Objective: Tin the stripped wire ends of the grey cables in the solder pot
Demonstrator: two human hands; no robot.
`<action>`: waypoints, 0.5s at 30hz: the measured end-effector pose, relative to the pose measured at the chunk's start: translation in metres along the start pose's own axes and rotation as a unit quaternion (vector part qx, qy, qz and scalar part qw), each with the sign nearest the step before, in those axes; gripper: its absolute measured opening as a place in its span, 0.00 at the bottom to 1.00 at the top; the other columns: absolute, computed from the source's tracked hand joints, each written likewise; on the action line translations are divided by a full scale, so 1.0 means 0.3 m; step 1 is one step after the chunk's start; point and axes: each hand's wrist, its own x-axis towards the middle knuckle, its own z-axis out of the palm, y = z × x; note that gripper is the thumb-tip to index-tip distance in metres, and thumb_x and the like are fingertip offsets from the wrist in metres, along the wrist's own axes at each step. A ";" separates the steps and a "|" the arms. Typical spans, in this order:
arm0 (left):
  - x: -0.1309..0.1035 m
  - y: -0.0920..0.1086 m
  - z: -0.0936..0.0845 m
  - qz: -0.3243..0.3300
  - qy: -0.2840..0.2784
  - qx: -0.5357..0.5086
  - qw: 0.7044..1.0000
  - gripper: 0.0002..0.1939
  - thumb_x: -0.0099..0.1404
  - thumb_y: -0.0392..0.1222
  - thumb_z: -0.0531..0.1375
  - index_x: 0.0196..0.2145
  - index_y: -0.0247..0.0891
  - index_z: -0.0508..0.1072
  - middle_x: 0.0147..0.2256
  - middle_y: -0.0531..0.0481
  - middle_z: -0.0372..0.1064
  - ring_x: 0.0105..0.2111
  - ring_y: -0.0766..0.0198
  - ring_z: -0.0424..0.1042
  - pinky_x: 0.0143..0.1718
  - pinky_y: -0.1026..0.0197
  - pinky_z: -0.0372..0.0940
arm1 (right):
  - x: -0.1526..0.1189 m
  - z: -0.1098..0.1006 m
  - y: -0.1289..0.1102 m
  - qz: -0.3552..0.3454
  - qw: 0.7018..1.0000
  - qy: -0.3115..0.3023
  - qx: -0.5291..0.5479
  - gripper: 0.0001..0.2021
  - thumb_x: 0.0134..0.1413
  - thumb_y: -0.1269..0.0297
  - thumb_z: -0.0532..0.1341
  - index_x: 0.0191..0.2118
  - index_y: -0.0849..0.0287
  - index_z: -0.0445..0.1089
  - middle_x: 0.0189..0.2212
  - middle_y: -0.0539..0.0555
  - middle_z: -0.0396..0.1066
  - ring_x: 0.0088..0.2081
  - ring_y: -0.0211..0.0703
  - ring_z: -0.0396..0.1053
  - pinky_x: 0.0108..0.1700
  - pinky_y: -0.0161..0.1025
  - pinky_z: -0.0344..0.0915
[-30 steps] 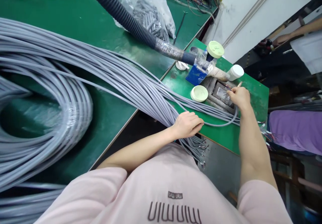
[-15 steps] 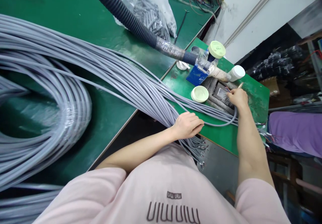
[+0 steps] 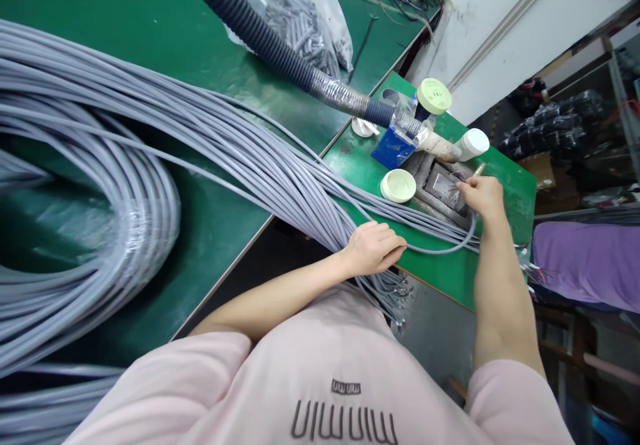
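A thick bundle of grey cables (image 3: 260, 158) runs from the left across the green bench. My left hand (image 3: 377, 248) is closed on cables near the bench edge, and stripped cable ends (image 3: 397, 298) hang below it. My right hand (image 3: 483, 195) grips the end of one grey cable (image 3: 445, 250), which curves up from the left hand. Thin coloured wires (image 3: 459, 177) stick out of its fingers, over the solder pot (image 3: 443, 188) with its shiny molten surface. A tan stick-like handle (image 3: 479, 170) shows at the right hand; what it belongs to is hidden.
A ribbed black hose (image 3: 260, 38) ends at a blue box (image 3: 393, 148) beside the pot. A pale round tub (image 3: 398, 185), a white jar (image 3: 474, 143) and a yellow-lidded container (image 3: 434, 96) stand around it. A taped cable coil (image 3: 135, 231) lies left. Someone's purple clothing (image 3: 587, 261) shows at right.
My right hand has shifted slightly right with the cable end, drawing the wires toward the right side of the pot. My left hand stays in place on the cables.
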 end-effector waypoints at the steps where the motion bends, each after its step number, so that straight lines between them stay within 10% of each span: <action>1: 0.000 0.000 0.000 0.000 0.002 0.001 1.000 0.06 0.67 0.41 0.56 0.36 0.39 0.72 0.25 0.54 0.70 0.26 0.67 0.65 0.29 0.59 0.52 | -0.021 -0.015 0.003 -0.004 0.999 0.009 0.038 0.14 0.50 0.55 0.61 0.23 0.60 0.74 0.21 0.54 0.71 0.28 0.45 0.69 0.30 0.38 0.58; 11: 0.023 0.024 -0.019 -0.074 -0.011 -0.097 0.992 0.09 0.66 0.42 0.56 0.34 0.38 0.75 0.27 0.51 0.72 0.28 0.67 0.67 0.31 0.60 0.56 | -0.408 -0.117 -0.093 0.028 0.891 0.042 0.450 0.11 0.47 0.59 0.67 0.22 0.60 0.72 0.16 0.47 0.66 0.17 0.35 0.61 0.20 0.33 0.55; 15: 0.075 0.088 0.003 -0.272 0.006 -0.381 0.884 0.12 0.62 0.47 0.62 0.35 0.34 0.76 0.30 0.49 0.72 0.29 0.68 0.67 0.33 0.63 0.61 | -0.536 -0.122 -0.175 0.032 0.841 0.042 0.539 0.11 0.48 0.59 0.67 0.22 0.60 0.72 0.15 0.47 0.65 0.17 0.33 0.59 0.19 0.32 0.53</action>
